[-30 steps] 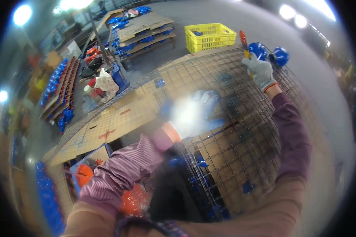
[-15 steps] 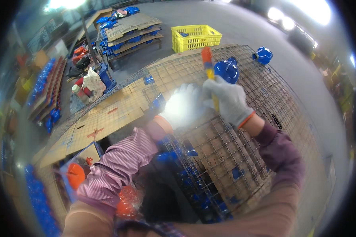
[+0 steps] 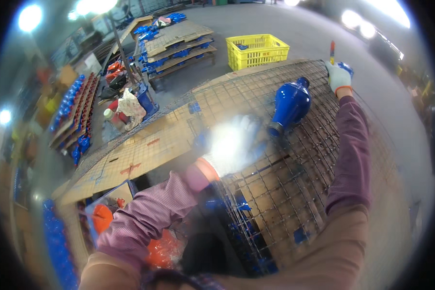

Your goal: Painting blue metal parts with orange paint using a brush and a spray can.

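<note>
My right hand (image 3: 340, 77), in a white work glove, reaches to the far right edge of the wire mesh (image 3: 275, 188). Its fingers are closed round a paintbrush (image 3: 332, 52) with a red-orange upper end and yellow below. Just behind that hand a glossy blue part (image 3: 346, 70) shows, mostly hidden; whether the fingers touch it I cannot tell. A blue bulb-shaped metal part (image 3: 293, 102) with narrow ends lies on the mesh between my hands. My left hand (image 3: 234, 145), gloved too, hovers over the mesh near it. Glare washes out much of that glove, but its fingers look stretched apart.
Beyond the mesh, a yellow plastic crate (image 3: 257, 52) stands on the floor. Stacked boards (image 3: 179, 38) with blue parts are at the back left. An orange-stained container (image 3: 103, 218) sits by my left forearm, and a bottle (image 3: 109, 115) stands farther left.
My right hand has moved away from beside my left hand to the far right edge, carrying the paintbrush. The blue bulb-shaped part is now uncovered. The whole view has shifted slightly.
</note>
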### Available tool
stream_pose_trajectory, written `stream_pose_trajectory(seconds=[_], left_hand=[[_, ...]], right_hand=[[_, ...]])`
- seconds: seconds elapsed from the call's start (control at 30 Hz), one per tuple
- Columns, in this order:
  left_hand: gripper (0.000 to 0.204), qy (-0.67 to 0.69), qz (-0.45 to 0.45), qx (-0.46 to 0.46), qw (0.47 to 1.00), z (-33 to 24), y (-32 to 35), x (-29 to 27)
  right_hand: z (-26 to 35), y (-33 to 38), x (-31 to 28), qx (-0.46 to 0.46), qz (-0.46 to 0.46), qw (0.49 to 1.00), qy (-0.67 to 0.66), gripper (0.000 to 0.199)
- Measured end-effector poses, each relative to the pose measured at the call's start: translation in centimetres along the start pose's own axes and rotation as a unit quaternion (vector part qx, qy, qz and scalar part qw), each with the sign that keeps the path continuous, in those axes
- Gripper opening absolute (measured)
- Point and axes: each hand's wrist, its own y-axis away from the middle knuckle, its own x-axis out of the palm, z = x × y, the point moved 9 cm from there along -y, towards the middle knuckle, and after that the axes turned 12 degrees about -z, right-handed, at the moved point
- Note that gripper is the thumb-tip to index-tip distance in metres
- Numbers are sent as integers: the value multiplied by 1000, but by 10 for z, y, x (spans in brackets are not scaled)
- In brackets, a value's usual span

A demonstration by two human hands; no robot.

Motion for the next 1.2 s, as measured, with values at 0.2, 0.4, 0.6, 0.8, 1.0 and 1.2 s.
stream_pose_trajectory(seconds=[0.2, 0.4, 0.6, 0.8, 1.0, 1.2], left_hand=[[53, 34, -62, 37, 997, -4, 0, -8], [52, 20, -48, 28, 998, -1, 0, -5], [52, 22, -55, 23, 998, 2, 4, -3], [47, -24, -49, 44, 998, 2, 4, 0], [38, 35, -89, 73, 993, -27, 37, -67], [42, 99, -195, 47, 975, -38, 211, -207]], right_hand=[[-4, -1, 32, 37, -7, 999, 16, 34], [10, 22, 3, 16, -16, 1000, -11, 29], [11, 86, -76, 82, -27, 976, -199, 19], [40, 170, -209, 39, -80, 968, -237, 28], [51, 229, -328, 154, -71, 827, -536, 32], [87, 247, -424, 108, -55, 859, -497, 31]])
